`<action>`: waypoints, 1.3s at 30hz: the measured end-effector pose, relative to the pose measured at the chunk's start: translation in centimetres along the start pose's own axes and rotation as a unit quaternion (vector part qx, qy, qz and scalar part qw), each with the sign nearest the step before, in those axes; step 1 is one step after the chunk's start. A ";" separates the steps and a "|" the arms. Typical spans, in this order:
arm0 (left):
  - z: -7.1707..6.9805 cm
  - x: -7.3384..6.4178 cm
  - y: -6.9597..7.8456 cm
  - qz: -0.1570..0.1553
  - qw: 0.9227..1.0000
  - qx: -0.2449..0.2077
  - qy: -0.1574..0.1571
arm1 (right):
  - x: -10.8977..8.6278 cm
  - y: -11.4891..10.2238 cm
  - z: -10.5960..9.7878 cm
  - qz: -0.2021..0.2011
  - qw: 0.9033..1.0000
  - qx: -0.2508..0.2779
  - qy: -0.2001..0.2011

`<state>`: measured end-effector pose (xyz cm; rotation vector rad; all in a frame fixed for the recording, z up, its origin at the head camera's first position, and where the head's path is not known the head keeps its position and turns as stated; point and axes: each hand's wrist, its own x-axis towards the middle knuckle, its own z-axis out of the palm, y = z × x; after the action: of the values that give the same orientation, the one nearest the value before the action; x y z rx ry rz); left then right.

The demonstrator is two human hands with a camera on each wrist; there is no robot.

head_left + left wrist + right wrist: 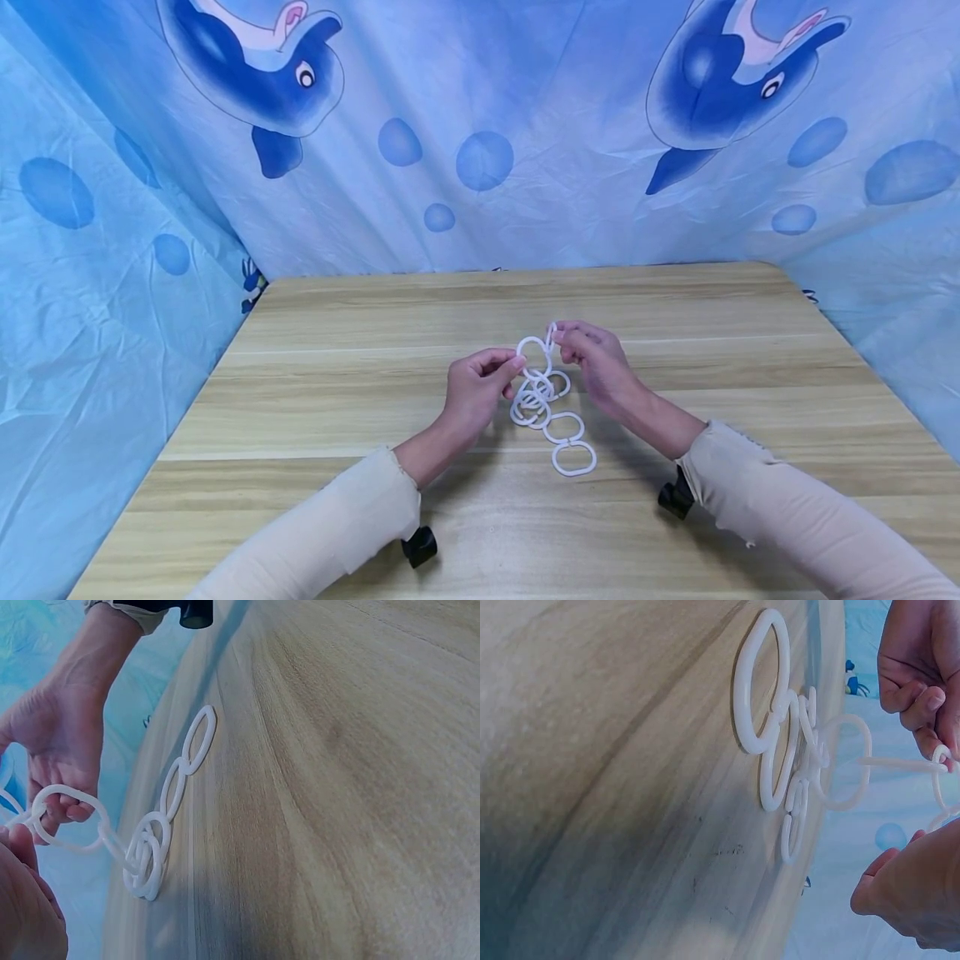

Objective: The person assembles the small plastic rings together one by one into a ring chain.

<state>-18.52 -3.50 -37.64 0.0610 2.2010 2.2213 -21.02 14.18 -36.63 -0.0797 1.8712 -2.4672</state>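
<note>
A chain of white plastic links (573, 473) runs from a pile on the wooden table up to both hands. My left hand (472, 390) pinches one raised oval link (533, 339) between thumb and fingers. To its right, my right hand (602, 367) pinches a neighbouring link (550, 340), seen nearly edge-on. Below the hands, several joined links (135, 889) lie heaped, with a short tail of links (742, 697) stretching toward the near side. In the right wrist view, the right fingertips are partly hidden behind the hand.
The wooden tabletop (315, 400) surrounds the chain. Behind it hangs a blue curtain (525, 225) printed with dolphins and bubbles. A black device (419, 547) sits under the left sleeve, another (677, 496) under the right one.
</note>
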 end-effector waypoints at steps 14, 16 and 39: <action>-0.1 0.3 -0.2 -0.018 0.999 -0.022 0.021 | -0.2 0.0 0.2 0.021 1.000 0.000 -0.019; -0.2 0.4 -0.3 -0.025 0.999 -0.040 0.020 | -0.2 0.1 0.3 0.019 1.000 0.001 -0.017; -0.3 -0.1 -0.1 -0.001 0.998 0.009 -0.064 | 0.1 -0.3 -0.2 -0.097 0.986 -0.129 -0.036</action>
<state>-18.42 -3.80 -37.77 0.1960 2.1522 2.1324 -21.16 14.41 -36.36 -0.3727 2.2373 -2.2805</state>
